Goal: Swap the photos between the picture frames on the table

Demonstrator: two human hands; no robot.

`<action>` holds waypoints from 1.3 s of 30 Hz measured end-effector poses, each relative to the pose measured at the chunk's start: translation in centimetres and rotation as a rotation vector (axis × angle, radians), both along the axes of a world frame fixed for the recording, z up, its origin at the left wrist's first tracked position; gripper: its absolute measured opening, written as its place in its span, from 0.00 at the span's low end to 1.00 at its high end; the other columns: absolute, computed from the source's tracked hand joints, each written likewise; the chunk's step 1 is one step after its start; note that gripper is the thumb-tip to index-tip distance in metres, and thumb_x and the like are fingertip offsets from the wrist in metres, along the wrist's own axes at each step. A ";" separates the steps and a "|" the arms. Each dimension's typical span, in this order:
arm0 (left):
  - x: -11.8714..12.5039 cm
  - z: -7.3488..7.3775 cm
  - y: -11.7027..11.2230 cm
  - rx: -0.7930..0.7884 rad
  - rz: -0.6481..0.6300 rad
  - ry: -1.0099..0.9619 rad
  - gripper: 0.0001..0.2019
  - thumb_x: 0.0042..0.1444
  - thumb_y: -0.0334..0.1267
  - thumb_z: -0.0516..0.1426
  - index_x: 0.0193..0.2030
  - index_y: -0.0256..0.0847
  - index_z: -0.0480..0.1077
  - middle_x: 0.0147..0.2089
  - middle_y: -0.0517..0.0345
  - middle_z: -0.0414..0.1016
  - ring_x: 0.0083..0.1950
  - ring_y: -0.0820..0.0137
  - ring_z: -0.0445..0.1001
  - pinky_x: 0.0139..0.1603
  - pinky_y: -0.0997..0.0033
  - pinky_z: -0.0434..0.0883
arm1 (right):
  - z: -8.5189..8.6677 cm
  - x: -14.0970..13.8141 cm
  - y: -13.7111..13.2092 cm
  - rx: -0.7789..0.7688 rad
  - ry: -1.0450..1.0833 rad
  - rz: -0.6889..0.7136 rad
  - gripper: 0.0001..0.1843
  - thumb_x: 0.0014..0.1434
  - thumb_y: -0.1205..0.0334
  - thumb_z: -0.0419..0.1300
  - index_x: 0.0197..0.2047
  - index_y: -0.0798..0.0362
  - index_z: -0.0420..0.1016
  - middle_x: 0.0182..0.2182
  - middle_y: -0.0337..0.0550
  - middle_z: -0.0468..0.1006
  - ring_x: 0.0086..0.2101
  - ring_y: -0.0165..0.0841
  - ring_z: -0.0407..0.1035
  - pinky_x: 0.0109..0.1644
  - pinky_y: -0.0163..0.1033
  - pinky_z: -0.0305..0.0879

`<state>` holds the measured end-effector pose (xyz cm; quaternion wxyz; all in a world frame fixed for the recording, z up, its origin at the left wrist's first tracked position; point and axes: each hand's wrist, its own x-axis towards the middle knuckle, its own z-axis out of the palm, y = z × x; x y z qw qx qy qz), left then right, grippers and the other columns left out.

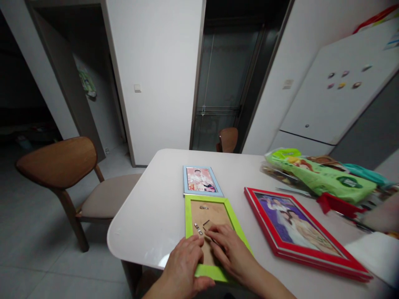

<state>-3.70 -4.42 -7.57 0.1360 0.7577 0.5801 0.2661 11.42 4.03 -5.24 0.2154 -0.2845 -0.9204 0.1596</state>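
Grip unclear on both sides: the left hand [182,263] and right hand [229,251] lie curled over the back of a lime-green picture frame [190,220], and the view does not settle whether either is closed on anything. The frame sits face down near the edge of a white, round-cornered surface [149,211], its tan backing board [212,214] exposed and its lower rail beside the left thumb. The right hand's fingertips rest just beside a small metal clip [198,228] and a thin black wire hook [205,224], while a second metal tab [203,207] sits higher on the backing.

At far right, a white sheet of paper [374,253] overlaps the surface edge. Next to it, a red picture frame [311,259] lies face up, showing a photo of two people in formal dress. Directly beyond the green frame and touching it, a blue-edged frame [202,180] lies face up with a photo of its own. A loose red plastic piece [336,203] sits against a green printed snack bag [318,174] farther back.

A wooden chair [59,162] stands left of the surface, a second chair [227,139] beyond it. Round magnets [343,79] dot a white refrigerator door [327,99] at upper right.
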 end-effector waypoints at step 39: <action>1.4 0.5 1.0 -0.103 -0.030 0.103 0.23 0.41 0.48 0.59 0.42 0.36 0.64 0.54 0.41 0.62 0.56 0.53 0.57 0.55 0.46 0.52 | -0.4 -4.3 9.5 -0.210 0.140 -0.478 0.14 0.50 0.55 0.48 0.25 0.54 0.69 0.22 0.42 0.74 0.26 0.32 0.66 0.29 0.34 0.56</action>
